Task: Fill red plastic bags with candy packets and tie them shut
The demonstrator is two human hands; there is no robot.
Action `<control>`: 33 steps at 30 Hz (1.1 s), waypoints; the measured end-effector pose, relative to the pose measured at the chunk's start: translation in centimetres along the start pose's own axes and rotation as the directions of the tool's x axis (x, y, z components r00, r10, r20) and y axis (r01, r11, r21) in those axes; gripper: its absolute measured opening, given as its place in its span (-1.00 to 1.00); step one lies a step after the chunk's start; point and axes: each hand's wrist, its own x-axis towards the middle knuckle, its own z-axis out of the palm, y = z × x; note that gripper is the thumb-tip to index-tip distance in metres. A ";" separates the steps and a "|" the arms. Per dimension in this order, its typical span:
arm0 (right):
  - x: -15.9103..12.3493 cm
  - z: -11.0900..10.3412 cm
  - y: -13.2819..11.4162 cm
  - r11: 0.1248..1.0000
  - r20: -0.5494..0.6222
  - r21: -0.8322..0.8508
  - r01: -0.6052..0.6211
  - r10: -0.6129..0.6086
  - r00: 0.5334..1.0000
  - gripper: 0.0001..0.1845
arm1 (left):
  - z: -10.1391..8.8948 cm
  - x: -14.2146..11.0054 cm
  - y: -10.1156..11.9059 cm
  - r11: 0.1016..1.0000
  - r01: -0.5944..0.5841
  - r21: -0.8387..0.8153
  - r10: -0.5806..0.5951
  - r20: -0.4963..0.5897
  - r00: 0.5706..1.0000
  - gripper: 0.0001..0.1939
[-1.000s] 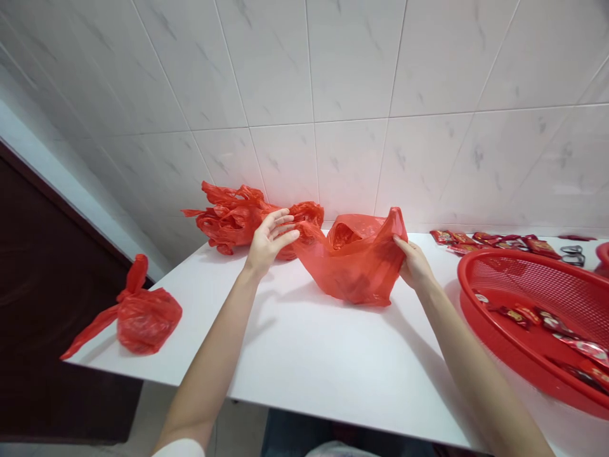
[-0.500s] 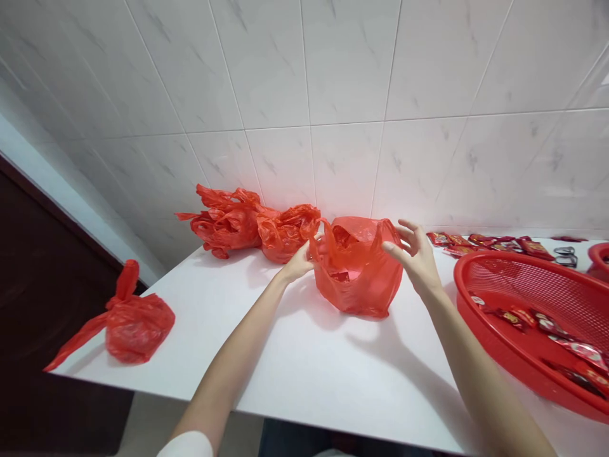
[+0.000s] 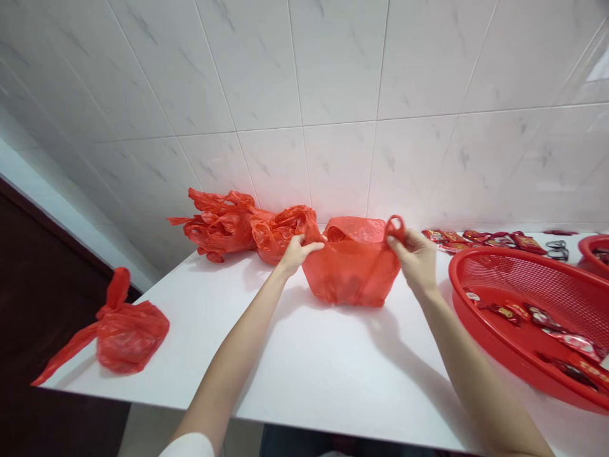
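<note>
Along the white worktop (image 3: 304, 355), one thin red plastic carrier bag (image 3: 351, 276) sits upright between the hands, held by its two handles: the left hand (image 3: 297, 254) and right hand (image 3: 415, 260) each pinch one, fingers closed narrowly. Hard pulling could tear a handle; loosened fingers could let the bag slump. Counted nearby: apparently two bunched red bags (image 3: 219, 227), one knotted red bag (image 3: 128, 336), two red plastic baskets (image 3: 457, 279), and red foil packets (image 3: 485, 241), too many to count.
</note>
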 end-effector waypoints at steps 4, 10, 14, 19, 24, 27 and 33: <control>1.3 -2.4 -1.2 0.944 -0.043 0.320 -0.086 0.105 0.994 -0.68 | -1.0 -1.1 1.4 0.993 -0.020 -0.114 0.009 -0.096 0.995 -0.75; 1.3 -2.6 -1.4 0.946 0.014 0.308 -0.099 0.100 0.995 -0.64 | -1.0 -2.7 2.6 0.992 -0.054 -0.114 0.046 -0.074 0.996 -0.74; 1.7 -2.7 -0.6 0.968 0.016 0.229 -0.102 0.102 0.995 -0.59 | -1.2 -3.2 2.0 0.993 -0.034 -0.110 0.021 -0.109 0.994 -0.64; 2.6 -4.3 0.5 0.973 0.309 0.086 -0.213 0.177 0.934 -0.36 | -1.4 -3.2 0.9 0.992 0.005 -0.126 -0.025 -0.163 0.986 -0.57; 2.4 -4.6 1.5 0.965 0.604 0.049 -0.258 0.177 0.777 -0.24 | -1.3 -3.1 0.7 0.992 0.009 -0.124 -0.033 -0.193 0.981 -0.53; 1.6 -3.2 2.1 0.957 0.621 -0.008 -0.289 0.231 0.749 -0.29 | -1.2 -3.1 0.7 0.995 0.004 -0.096 -0.022 -0.191 0.981 -0.52; 0.3 0.1 3.2 0.915 0.471 0.043 -0.402 0.336 0.816 -0.48 | -1.3 -3.1 0.7 0.998 -0.069 -0.015 0.064 -0.212 0.975 -0.50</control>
